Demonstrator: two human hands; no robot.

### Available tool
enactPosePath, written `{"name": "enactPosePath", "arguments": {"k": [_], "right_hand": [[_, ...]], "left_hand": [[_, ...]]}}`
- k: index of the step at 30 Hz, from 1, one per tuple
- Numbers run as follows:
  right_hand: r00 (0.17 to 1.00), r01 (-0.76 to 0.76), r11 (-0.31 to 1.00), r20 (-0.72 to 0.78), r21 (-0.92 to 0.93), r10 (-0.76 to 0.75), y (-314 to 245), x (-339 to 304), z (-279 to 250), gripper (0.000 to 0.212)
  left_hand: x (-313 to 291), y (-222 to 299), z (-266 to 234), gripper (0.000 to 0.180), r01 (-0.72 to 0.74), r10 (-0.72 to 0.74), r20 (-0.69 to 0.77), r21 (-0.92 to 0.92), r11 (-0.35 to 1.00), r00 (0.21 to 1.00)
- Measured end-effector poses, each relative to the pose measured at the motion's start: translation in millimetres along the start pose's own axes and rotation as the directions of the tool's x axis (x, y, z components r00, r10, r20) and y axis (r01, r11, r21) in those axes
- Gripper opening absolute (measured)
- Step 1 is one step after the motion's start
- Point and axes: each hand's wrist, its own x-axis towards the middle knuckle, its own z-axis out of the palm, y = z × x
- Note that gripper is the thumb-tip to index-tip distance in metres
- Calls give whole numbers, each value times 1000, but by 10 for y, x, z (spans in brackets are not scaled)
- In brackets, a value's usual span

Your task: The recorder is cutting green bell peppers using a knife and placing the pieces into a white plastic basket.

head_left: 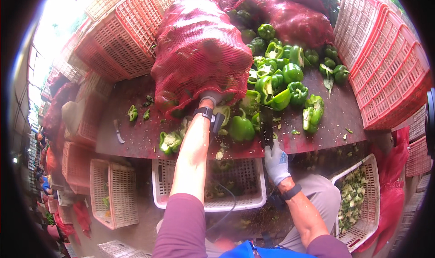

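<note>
covering dark table [136, 136], peppers [276, 83], crates [385, 59]

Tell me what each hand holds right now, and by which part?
The left hand grips the lower edge of the red mesh sack. The gloved right hand holds a knife by its handle.

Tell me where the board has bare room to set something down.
Most bare: the right part of the board, between the green peppers and the red crates. Also the left part, between the red mesh sack and the small knife, with a few scraps. Crowded: the middle, where the left hand meets the sack and the right hand holds a knife.
</note>
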Motion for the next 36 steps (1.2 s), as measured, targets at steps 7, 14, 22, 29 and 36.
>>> {"name": "enactPosePath", "arguments": {"k": [7,14,22,29,36], "right_hand": [[986,-146,989,86,34,143,86,111,-67,44],[987,-132,988,76,-85,139,-52,95,-100,47],[994,75,995,-72,-63,-80,-840,-146,-268,32],[978,28,988,208,-154,5,-1113,1,149,33],[938,61,980,347,-188,8,-963,323,533,42]], "left_hand": [[-475,102,-145,89,95,-114,-48,-294,951,992],[-1208,-434,-443,78,301,-277,126,-273,913,953],[-1594,-109,40,93,350,-418,32,-608,713,908],[-1690,71,96,92,385,-438,21,-519,763,899],[-1757,64,85,88,368,-399,39,-479,797,916]]}}
